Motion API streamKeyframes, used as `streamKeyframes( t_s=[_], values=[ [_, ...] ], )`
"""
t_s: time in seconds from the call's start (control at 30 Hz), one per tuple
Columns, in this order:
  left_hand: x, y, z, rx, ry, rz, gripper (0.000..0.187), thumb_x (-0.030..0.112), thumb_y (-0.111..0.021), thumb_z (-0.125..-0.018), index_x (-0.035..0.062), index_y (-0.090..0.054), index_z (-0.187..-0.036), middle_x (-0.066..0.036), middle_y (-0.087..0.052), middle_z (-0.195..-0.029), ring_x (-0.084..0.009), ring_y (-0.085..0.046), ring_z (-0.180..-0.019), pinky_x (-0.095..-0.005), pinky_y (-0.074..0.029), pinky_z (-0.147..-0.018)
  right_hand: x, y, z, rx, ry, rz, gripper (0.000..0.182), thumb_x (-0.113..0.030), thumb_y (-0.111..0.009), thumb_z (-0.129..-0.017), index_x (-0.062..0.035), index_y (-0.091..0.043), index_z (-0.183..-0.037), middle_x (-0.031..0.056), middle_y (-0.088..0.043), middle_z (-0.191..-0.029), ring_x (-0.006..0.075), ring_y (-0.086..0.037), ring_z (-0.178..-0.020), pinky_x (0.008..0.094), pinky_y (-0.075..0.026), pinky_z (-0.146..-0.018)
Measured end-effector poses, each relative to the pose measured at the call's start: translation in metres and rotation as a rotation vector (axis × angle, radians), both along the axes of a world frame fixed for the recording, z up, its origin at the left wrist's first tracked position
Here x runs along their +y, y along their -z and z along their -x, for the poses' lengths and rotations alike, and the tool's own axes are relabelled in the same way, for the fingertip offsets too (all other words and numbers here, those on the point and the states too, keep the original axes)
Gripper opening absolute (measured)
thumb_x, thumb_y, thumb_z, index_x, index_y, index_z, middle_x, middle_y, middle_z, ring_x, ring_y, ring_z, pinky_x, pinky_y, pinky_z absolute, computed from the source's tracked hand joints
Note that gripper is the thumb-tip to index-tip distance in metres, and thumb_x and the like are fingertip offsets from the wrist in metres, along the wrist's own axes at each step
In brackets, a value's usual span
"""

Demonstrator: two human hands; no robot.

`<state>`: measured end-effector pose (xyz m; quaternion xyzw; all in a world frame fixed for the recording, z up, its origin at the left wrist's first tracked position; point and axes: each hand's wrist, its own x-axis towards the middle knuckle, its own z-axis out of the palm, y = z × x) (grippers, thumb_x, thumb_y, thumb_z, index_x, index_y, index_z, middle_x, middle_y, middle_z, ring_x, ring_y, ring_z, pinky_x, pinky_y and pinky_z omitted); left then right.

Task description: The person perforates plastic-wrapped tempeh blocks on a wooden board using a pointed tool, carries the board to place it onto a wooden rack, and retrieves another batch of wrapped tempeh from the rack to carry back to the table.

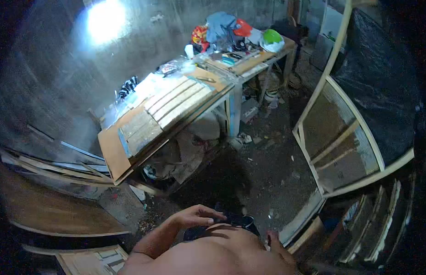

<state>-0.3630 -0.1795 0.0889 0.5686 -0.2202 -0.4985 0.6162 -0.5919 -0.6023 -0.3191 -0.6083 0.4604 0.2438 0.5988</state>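
Observation:
My left hand [198,216] is in front of my belly, its fingers stretched out to the right and slightly apart, with nothing visible in it. Low on the right side of my body, my right hand [273,239] shows only in part; its fingers are dark and unclear, and whatever it may hold cannot be made out. Both hands are well short of the workbench [114,153], where pale wooden slats [178,103] lie side by side near the front edge.
Bags, tools and a green bowl [271,36] are on the bench's far part. A wooden frame [348,188] with dark sheeting [382,78] stands at right. Boards [61,206] lean at left. Debris is scattered on the floor [268,183]. A bright light shines at upper left.

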Motion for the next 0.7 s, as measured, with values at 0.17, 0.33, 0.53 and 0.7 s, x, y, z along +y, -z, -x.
streamKeyframes(
  t_s=[0.17, 0.33, 0.53, 0.7],
  values=[
    [-0.024, 0.0, -0.034, 0.094, -0.31, -0.04, 0.055, 0.039, -0.065, -0.092, 0.0011, -0.058, -0.131, -0.014, -0.059, -0.132, -0.0219, -0.052, -0.125, -0.0397, -0.036, -0.109, -0.092, 0.027, -0.145, -0.254, -0.048, -0.518, 0.024, -0.025, -0.066, -0.089, -0.0104, -0.058, -0.106, 0.0076, -0.056, -0.08, 0.0225, -0.058, -0.066, 0.0436, -0.051, -0.054],
    [-0.02, 0.013, -0.051, 0.136, -0.57, -0.093, 0.043, 0.031, -0.059, -0.097, 0.0051, -0.058, -0.132, -0.011, -0.06, -0.13, -0.0197, -0.053, -0.124, -0.0384, -0.039, -0.106, -0.068, -0.069, -0.256, -0.059, -0.057, 0.134, 0.018, -0.022, -0.064, -0.089, -0.011, -0.058, -0.102, 0.0027, -0.054, -0.07, 0.0167, -0.054, -0.051, 0.0351, -0.044, -0.042],
    [0.014, 0.079, -0.088, 0.301, -1.037, -0.087, 0.044, 0.032, -0.059, -0.097, 0.0046, -0.058, -0.131, -0.012, -0.063, -0.124, -0.0191, -0.059, -0.113, -0.0352, -0.044, -0.097, -0.01, -0.118, -0.354, -0.015, -0.211, -0.017, 0.011, -0.02, -0.059, -0.091, -0.0116, -0.059, -0.099, 0.0007, -0.054, -0.072, 0.0137, -0.054, -0.058, 0.0296, -0.046, -0.052],
    [0.049, 0.094, -0.161, 0.185, -1.267, -0.239, 0.046, 0.029, -0.065, -0.094, 0.004, -0.058, -0.131, -0.014, -0.064, -0.121, -0.0228, -0.06, -0.112, -0.0363, -0.046, -0.096, 0.047, -0.163, -0.436, -0.023, -0.37, 0.033, 0.016, -0.02, -0.059, -0.093, -0.0087, -0.062, -0.103, 0.0001, -0.057, -0.08, 0.0118, -0.056, -0.063, 0.0265, -0.047, -0.057]
  ],
)
